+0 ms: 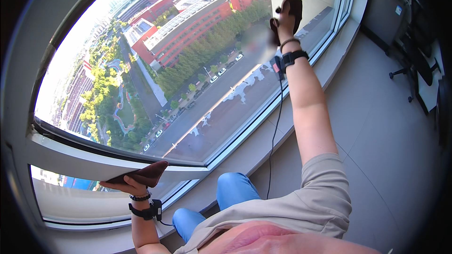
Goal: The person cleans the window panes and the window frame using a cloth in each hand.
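My left hand [132, 186] holds a folded brown cloth [152, 173] against the white window mullion [84, 157], the thumb over the cloth. Up and to the right, my right hand [286, 24] grips a second dark brown cloth [296, 8] at the large window pane [208, 123]. Its outline is blurred, and whether the cloth presses on the glass I cannot tell. Parts of the cloth stick out on both sides of that hand. Each wrist carries a bracelet and a black strap with a small wired box.
A ledge [279, 127] runs along the foot of the window, my knees beside it. The black cable [272, 148] from my right wrist hangs across it. Farther right, a grey cabinet [379, 12] and a black office chair [416, 56] stand on the tiled floor [367, 123].
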### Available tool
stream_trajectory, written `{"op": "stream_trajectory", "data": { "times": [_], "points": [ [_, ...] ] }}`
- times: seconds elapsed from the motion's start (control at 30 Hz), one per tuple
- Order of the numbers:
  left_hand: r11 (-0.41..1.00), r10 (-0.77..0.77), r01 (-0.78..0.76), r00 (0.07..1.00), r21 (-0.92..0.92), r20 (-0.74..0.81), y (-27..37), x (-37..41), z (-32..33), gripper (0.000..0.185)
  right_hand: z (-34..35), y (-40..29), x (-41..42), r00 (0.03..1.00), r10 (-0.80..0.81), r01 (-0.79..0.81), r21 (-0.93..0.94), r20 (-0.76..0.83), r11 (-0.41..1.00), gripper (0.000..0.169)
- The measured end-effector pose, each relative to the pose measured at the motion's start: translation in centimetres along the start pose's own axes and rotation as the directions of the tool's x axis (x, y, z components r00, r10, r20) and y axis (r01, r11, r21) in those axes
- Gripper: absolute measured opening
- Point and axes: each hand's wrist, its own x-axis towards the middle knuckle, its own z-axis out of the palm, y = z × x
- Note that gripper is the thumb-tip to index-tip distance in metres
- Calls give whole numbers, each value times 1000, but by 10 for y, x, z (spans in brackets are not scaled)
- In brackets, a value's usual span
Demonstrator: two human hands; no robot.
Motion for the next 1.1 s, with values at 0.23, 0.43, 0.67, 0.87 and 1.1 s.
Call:
{"op": "stream_trajectory", "data": {
  "times": [0.23,0.43,0.67,0.87,1.1],
  "points": [
    [999,13,-14,1000,-47,-21,1,6,14,76,22,157,-44,855,-519,457,-491,11,742,26],
    [998,28,-28,1000,-53,9,12,8,6,75,55,-19,-155,352,-899,924,-252,260,289,23],
    [997,-7,7,1000,-78,7,14,8,6,75,-3,3,-112,820,-193,395,-290,538,872,49],
    [993,8,-7,1000,-116,11,16,12,17,76,-11,53,-70,1000,9,-9,-50,2,999,53],
    [993,-5,5,1000,-115,6,11,11,24,76,21,-135,-69,299,-944,954,79,-142,290,50]
  ]
}}
